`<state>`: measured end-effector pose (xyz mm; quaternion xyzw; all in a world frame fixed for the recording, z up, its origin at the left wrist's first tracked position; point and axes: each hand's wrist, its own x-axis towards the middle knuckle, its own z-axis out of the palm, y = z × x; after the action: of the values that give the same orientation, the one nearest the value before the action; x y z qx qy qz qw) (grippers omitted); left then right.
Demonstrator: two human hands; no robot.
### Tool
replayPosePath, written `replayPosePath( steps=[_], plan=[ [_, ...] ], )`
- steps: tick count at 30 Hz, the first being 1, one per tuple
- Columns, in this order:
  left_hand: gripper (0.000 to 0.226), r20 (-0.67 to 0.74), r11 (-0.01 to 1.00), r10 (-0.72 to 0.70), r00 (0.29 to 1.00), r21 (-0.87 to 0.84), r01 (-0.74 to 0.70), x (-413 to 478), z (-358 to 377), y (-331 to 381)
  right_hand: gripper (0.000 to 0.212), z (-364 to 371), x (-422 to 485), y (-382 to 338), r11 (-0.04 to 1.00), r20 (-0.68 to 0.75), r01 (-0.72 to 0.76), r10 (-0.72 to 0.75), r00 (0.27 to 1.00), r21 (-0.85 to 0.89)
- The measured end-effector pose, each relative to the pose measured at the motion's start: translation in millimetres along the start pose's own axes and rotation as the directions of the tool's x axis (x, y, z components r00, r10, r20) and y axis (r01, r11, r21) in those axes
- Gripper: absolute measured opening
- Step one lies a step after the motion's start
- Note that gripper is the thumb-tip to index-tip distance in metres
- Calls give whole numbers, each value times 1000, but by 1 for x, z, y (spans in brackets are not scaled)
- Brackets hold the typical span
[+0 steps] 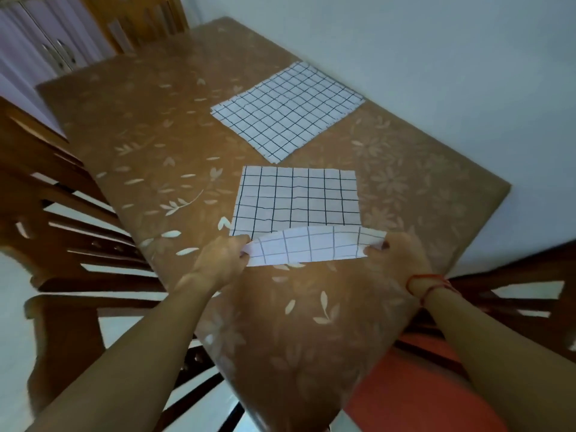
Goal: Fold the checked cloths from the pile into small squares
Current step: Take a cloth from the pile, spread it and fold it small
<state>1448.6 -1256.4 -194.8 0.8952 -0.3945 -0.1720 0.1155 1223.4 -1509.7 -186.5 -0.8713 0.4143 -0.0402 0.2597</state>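
A white cloth with a black check [297, 199] lies flat on the brown table [149, 126] right in front of me. Its near edge is lifted off the table and curled towards me, showing a paler underside. My left hand [223, 260] pinches the near left corner of this cloth. My right hand [396, 260] pinches the near right corner; a red thread circles that wrist. Farther back, a pile of checked cloths [286, 110] lies flat and spread out, turned at an angle.
The table has a brown cover printed with pale leaves and flowers. A pale wall runs close along its right side. Wooden chairs [62, 219] stand at the left and the near right. A red cushioned seat [414, 391] sits below the table's near corner.
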Motion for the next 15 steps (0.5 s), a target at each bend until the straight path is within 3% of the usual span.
replayPosePath(
  steps=[6, 12, 15],
  plan=[
    [15, 145, 999, 41, 989, -6, -40, -55, -3, -5, 28, -1, -47, 21, 1000, 71, -19, 17, 997, 20],
    [4, 133, 1000, 29, 991, -11, -28, -72, -1, -27, 49, -8, -60, 17, 1000, 128, -23, 22, 992, 9],
    [23, 92, 998, -8, 996, -64, 14, -70, -7, -32, 51, -11, -56, 13, 999, 139, -13, 6, 990, 46]
  ],
)
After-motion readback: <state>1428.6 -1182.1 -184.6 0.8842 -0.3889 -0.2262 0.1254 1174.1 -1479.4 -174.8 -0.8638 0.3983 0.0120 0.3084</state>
